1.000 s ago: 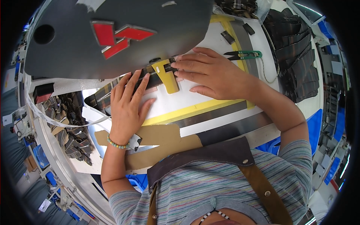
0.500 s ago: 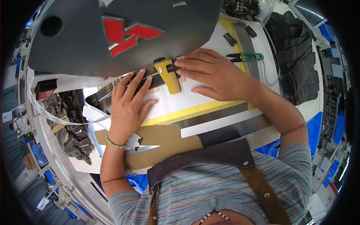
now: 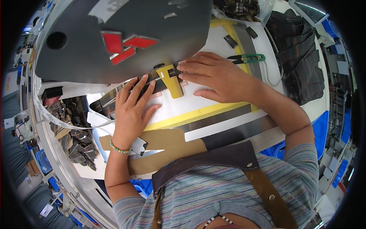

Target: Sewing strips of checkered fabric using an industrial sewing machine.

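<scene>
Plaid zipper piece under two spread hands at the yellow plate

Clock centred on the yellow plate [image 3: 174,89]. Plaid piece with zipper [image 3: 109,100] lies on the worktable, running in from 8 o'clock to the plate, below the dark machine head [image 3: 129,68] at 10.

Left hand [image 3: 131,110], 8 o'clock: fingers straight and slightly fanned, tips laid on the plaid piece, thumb out to the side. Bead bracelet [image 3: 119,150] at wrist.

Right hand [image 3: 228,78], 3 o'clock: fingers stretched out, close together, thumb well apart; tips just beside the plate. Contact under the tips: cannot tell.

Around: green-handled snips [image 3: 253,58] between 2 and 3; two small black pieces [image 3: 230,41] at 2; dark plaid stack [image 3: 301,63] at 3; scrap heap [image 3: 78,145] at 8; brown sheet [image 3: 162,139] near 6.
</scene>
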Demonstrator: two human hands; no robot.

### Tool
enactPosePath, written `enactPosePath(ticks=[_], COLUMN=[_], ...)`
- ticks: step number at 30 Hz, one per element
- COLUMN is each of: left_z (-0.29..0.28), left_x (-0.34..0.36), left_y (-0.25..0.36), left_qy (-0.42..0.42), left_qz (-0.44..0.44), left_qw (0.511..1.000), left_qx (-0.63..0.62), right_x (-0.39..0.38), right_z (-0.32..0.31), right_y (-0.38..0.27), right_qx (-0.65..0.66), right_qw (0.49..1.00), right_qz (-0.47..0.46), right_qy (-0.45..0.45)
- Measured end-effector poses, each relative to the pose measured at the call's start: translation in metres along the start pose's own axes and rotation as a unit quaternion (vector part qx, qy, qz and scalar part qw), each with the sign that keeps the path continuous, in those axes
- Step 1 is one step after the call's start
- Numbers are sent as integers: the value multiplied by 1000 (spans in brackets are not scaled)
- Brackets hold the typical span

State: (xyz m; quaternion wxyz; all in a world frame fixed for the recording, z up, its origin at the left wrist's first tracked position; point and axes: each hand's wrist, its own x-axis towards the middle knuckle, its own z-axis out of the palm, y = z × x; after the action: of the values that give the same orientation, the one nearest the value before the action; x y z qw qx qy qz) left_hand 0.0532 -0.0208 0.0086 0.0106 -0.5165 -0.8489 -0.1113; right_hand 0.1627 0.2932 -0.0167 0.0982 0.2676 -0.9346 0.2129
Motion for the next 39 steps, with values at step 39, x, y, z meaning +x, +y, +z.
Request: enactPosePath(ticks=[39], left_z=[6], left_x=[10], left_y=[53], left_qy=[-4], left_qz=[-216], left_qw=[696], left_qx=[-685], right_x=[20], right_z=[-13], right_y=[-55], right_qx=[657], right_qw=[678], right_qz=[329], right_qy=[25])
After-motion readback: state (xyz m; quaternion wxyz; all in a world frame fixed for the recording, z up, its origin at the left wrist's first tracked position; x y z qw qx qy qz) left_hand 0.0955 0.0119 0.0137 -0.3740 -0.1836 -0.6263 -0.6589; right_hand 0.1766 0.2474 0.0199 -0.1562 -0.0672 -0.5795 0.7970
